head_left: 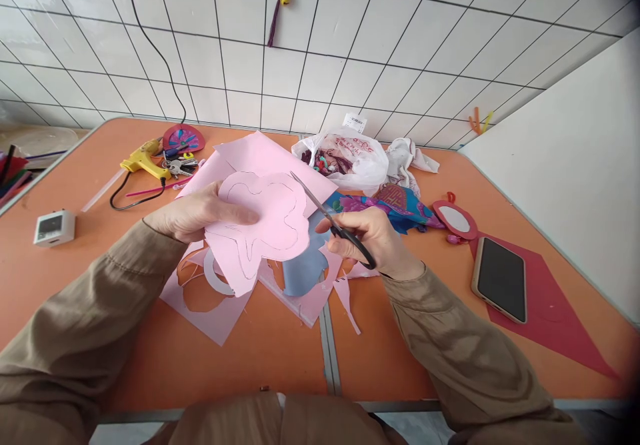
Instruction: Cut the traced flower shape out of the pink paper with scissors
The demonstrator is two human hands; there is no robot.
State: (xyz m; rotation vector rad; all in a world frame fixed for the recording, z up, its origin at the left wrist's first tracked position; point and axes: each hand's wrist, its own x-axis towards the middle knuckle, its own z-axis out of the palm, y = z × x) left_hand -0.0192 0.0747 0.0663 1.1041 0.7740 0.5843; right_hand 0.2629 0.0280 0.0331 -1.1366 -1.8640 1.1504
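Observation:
My left hand (210,213) grips a pink sheet (280,221) by its left side, thumb on top. A dark outline of curved lobes is drawn on the sheet, and its right edge is cut in a wavy shape. In my right hand (367,238) is a pair of scissors (327,215) with black handles. Their blades look nearly closed and point up and left, by the sheet's upper right edge. Beneath the sheet lie pink offcuts (220,321), a blue-grey piece (300,275) and a white ring (215,275). A larger pink sheet (260,151) lies behind.
At the left are a yellow glue gun (145,159), keys (180,165) and a white plug-in block (55,227). Behind stands a plastic bag (350,155) of small items, near patterned blue fabric (400,208). A phone (500,278) rests on a red sheet (555,318) at the right.

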